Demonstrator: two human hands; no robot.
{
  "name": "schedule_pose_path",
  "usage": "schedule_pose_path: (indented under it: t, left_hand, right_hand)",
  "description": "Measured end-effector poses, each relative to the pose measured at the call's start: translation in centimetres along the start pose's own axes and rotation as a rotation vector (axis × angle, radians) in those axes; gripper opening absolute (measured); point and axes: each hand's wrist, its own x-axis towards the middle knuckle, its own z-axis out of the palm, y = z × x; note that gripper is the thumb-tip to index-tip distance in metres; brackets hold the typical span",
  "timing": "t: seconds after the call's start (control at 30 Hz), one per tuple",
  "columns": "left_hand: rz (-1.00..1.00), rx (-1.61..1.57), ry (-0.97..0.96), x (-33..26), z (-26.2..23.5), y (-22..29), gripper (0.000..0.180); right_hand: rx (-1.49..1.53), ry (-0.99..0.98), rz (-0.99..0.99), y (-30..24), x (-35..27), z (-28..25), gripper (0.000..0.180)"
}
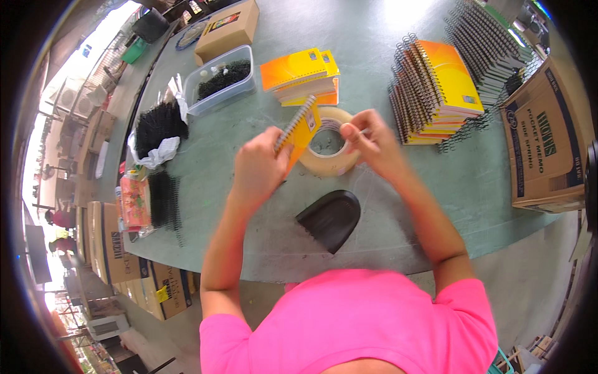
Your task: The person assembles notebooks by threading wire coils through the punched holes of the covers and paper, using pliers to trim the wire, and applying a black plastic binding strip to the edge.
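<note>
A small yellow spiral notebook (301, 129) is pinched upright above the middle of the grey-green tabletop (249, 124) by the left hand (258, 168), while the right hand (367, 140), at its 3 o'clock, is closed with fingertips pressed together at the coil end; a tape roll (330, 159) lies just beneath. At 12 o'clock a stack of yellow pads (302, 75) is seen, at 2 o'clock bound notebooks (439, 90), at 10 o'clock a clear tub (224, 78) of black coils. Cardboard cartons (545, 137) are ranged at 3 o'clock, and a bright, cluttered workshop floor (75, 112) is glimpsed at 9 o'clock.
</note>
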Motion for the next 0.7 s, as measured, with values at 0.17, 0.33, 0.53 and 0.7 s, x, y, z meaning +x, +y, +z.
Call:
schedule_pose_path:
  t: [0.17, 0.33, 0.53, 0.7]
  left_hand:
    - [0.695, -0.108, 0.181, -3.3, 3.7, 2.3, 0.036]
    - [0.648, -0.172, 0.376, -3.0, 1.4, 1.1, 0.037]
    - [0.550, -0.353, 0.211, -2.7, 3.7, -1.8, 0.032]
    - [0.396, -0.409, 0.145, -3.1, 4.4, -4.4, 0.031]
  right_hand:
    - [0.069, -0.005, -0.254, -0.5, -0.1, 2.3, 0.051]
    - [0.128, 0.122, -0.326, -11.9, 0.2, -7.5, 0.049]
    - [-0.742, 0.434, -0.181, -6.9, 1.8, -17.4, 0.034]
    - [-0.433, 0.444, -0.071, -7.2, 1.0, -19.8, 0.032]
